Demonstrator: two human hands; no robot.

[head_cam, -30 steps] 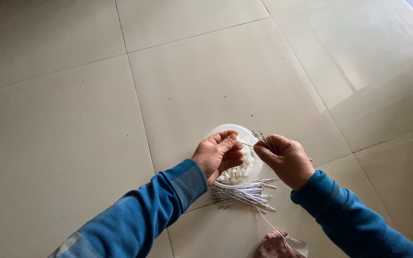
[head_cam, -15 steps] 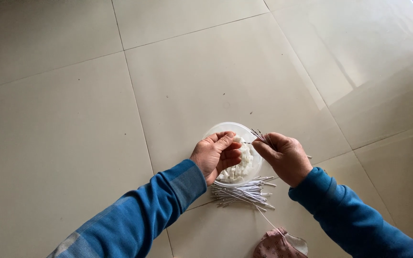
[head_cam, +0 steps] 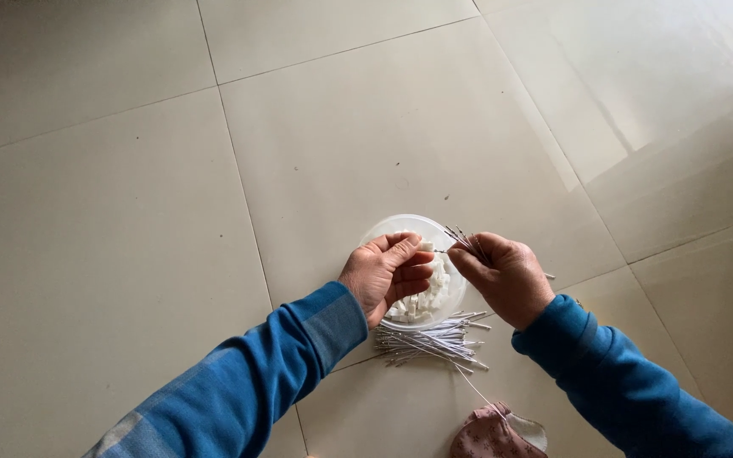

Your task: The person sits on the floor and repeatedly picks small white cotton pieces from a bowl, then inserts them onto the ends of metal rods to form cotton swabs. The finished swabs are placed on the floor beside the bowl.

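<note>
The floor (head_cam: 129, 254) was glossy cream tile. A clear round plastic bowl (head_cam: 383, 229) of small white blocks (head_cam: 428, 297) sat close for easy reach; the left hand (head_cam: 386, 273) curled loosely over them. The right hand (head_cam: 506, 276) pinched thin wires (head_cam: 461, 239) fanned upward. More thin white wires (head_cam: 430, 343) lay bundled beside the bowl, near a pink cloth mask (head_cam: 489, 434).

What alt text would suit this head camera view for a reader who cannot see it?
A left hand reaches into a clear round plastic bowl of small white pieces while the right hand pinches a few thin wires above it. A bundle of thin white sticks lies on the beige tiled floor.
</note>
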